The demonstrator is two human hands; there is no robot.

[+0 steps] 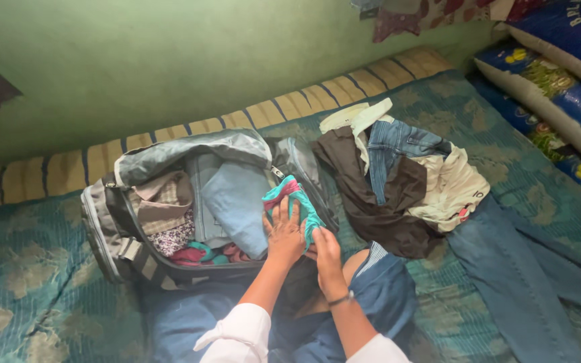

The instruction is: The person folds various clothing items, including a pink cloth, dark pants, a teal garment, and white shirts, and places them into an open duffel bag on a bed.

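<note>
Low centre: left hand [284,235] flat on a teal-pink cloth [295,202], fingers together, pressing; right hand [326,252] grips its lower edge, fingers clamped. Cloth sits at the open bag's [102,228] right rim, long axis running up-frame, left hand nearer. Clothes pile [398,188] right. Green bed [21,282], green wall [169,54] beyond.

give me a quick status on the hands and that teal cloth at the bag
Left hand flat on teal cloth, right hand gripping its edge. Cloth at rim of open grey bag. Clothes pile alongside, apart.
</note>
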